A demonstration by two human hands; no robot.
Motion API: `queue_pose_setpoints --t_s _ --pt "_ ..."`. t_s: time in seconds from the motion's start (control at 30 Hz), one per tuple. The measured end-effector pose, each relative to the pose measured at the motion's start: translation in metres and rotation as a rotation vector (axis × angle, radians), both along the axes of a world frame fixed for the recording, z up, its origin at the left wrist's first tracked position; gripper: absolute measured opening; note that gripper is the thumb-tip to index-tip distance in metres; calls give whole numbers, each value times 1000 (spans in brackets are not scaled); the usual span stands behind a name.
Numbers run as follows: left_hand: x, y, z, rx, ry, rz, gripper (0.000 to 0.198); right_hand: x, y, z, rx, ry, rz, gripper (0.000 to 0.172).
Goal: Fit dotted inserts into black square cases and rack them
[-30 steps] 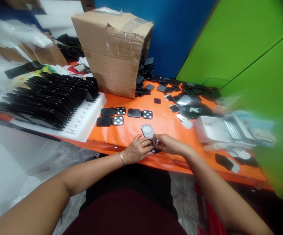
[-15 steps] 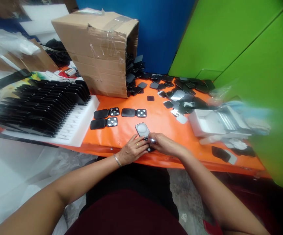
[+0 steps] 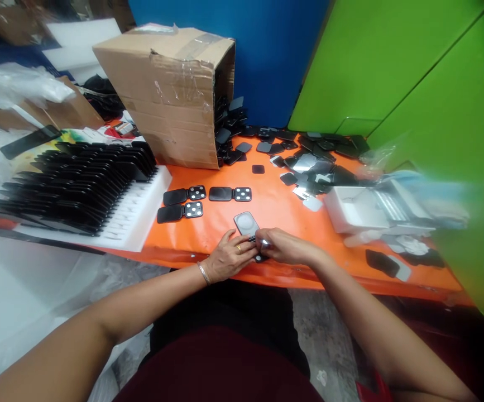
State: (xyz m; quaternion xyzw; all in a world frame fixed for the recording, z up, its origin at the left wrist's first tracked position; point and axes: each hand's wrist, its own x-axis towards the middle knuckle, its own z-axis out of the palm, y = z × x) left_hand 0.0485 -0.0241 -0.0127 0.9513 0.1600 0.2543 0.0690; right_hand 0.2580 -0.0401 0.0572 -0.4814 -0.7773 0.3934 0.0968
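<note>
A hinged black folding piece with a round pale disc (image 3: 247, 223) lies unfolded at an angle near the table's front edge. My left hand (image 3: 229, 258) rests flat across its lower part, fingers stretched out and close together. Against it, my right hand (image 3: 278, 245) is closed around a small shiny metal thing (image 3: 266, 243), whose kind I cannot make out, right over the lower panel. The hands cover most of that panel; a bit of black with a white dot (image 3: 259, 258) shows below. Farther left lie three similar unfolded pieces (image 3: 221, 194) with white dots on one panel.
A white foam tray (image 3: 141, 223) with rows of upright black pieces stands left. Black plates spill from a cardboard box (image 3: 162, 100). More loose plates (image 3: 308, 167) lie at the back right, beside a small white box (image 3: 346, 209). Orange sheeting (image 3: 208, 240) covers the table.
The view has shifted slightly. Both hands stay at the same folding piece, with the right hand still closed on the shiny metal thing.
</note>
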Motion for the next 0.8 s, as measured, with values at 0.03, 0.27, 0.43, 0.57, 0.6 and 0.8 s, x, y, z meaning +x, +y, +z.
queue_pose_setpoints --t_s 0.03,0.27,0.43,0.57,0.6,0.8 --pt "0 0 -1 1 1 5 27 0 1 0 -9 -6 12 12" --pt "-1 -2 -1 8 57 10 28 12 -3 5 -236 122 -4 6" --pt "0 -2 0 -7 39 31 30 38 -26 3 -278 816 -258 15" --pt "1 -7 3 -15 40 31 29 57 -45 -15 -80 1393 -709 22" --pt "0 -8 5 -20 58 28 30 61 -48 -20 -69 1468 -798 23" --pt "0 4 30 -121 229 -64 50 72 -59 -52 -154 1592 -1143 26"
